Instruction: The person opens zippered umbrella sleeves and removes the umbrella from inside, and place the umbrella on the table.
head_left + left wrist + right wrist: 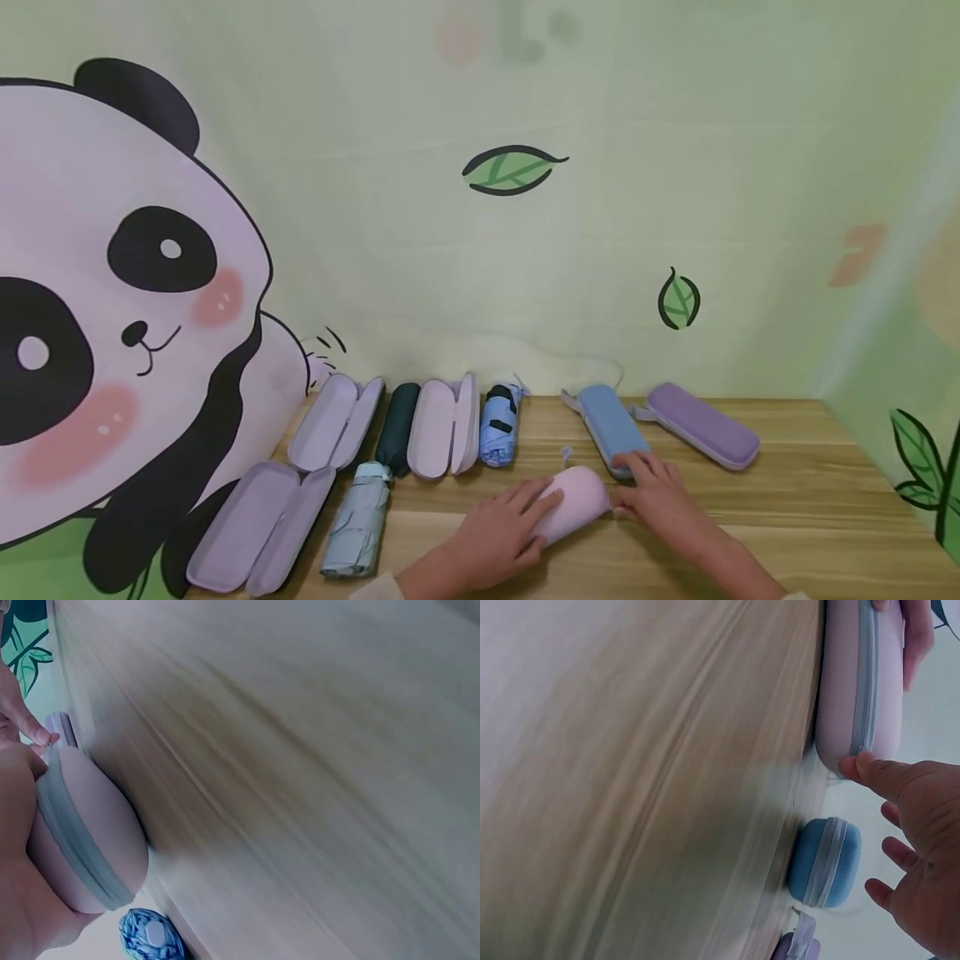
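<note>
A pale pink zip case (576, 498) lies closed on the table in front of me. My left hand (497, 532) holds its left part, fingers over the top and thumb on the near side. At the right end, my right hand (660, 493) pinches the zipper's end between thumb and forefinger, as the right wrist view shows; the zipper pull itself is covered by the fingertips. A grey zipper band (865, 675) runs along the side of the case. Just behind the right hand lies a closed blue case (609, 421).
A closed purple case (703, 425) lies at the right. At the left are open cases (258, 525), (324, 421), (433, 429) and folded umbrellas: light grey-blue (358, 525), dark green (397, 427) and blue (498, 429). A panda-printed cloth (420, 250) hangs behind the wooden table (810, 492).
</note>
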Demonstrator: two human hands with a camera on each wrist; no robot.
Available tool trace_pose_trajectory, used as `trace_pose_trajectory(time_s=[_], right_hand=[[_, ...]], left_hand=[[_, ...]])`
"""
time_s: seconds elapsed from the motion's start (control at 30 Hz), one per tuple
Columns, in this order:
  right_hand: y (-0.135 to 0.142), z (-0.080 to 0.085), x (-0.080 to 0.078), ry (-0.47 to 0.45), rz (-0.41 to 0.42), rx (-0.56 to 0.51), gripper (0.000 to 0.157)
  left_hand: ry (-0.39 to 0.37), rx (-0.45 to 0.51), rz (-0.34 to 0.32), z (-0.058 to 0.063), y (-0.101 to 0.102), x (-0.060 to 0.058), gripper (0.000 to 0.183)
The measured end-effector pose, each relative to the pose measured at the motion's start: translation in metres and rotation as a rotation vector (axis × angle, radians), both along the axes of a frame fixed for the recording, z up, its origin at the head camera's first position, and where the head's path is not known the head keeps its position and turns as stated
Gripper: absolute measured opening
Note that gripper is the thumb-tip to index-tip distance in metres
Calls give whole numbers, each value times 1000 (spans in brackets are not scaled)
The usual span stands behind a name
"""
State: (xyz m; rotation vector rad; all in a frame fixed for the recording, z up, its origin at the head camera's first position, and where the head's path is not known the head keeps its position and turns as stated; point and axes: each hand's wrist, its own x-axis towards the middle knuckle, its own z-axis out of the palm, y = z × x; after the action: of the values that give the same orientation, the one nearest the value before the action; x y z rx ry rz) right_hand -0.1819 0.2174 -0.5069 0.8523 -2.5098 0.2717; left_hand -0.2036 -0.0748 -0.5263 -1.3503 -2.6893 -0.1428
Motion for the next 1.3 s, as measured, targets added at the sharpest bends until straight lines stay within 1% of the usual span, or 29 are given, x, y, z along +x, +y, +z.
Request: trace_pose_trajectory(time_s=[0.23,0.37,0.47,0.53,0.63,0.8,0.9,1.07,1.23,1.3], right_hand=[[-11,-3,-1,5,-29,-39,19],[-18,-7,-4,31,-42,-64,19],[-24,-9,-6,50,-45,-73,20],[-28,-10,-7,49,-46,-81,21],[-34,-9,-5,28,-52,-96,20],[-42,-6,-2,-62,-69,-124,16],[-43,-3,0,-107,-78,-134,15],[-44,-1,4,-134,-87,-130,13],[-46,-2,7,-152,-78,-101,12],[-45,-2,7,-140,-71,-75,13]], left_hand=[[49,15,141,2,12,8,63],[62,16,211,3,20,11,61],[53,14,258,3,26,12,59],[28,21,285,3,30,13,59],[-8,35,321,4,38,13,58],[-15,27,392,6,51,14,58],[-16,26,420,9,58,14,57],[-21,45,446,11,65,15,57],[-4,44,449,13,68,19,58],[-30,27,446,15,66,22,60]])
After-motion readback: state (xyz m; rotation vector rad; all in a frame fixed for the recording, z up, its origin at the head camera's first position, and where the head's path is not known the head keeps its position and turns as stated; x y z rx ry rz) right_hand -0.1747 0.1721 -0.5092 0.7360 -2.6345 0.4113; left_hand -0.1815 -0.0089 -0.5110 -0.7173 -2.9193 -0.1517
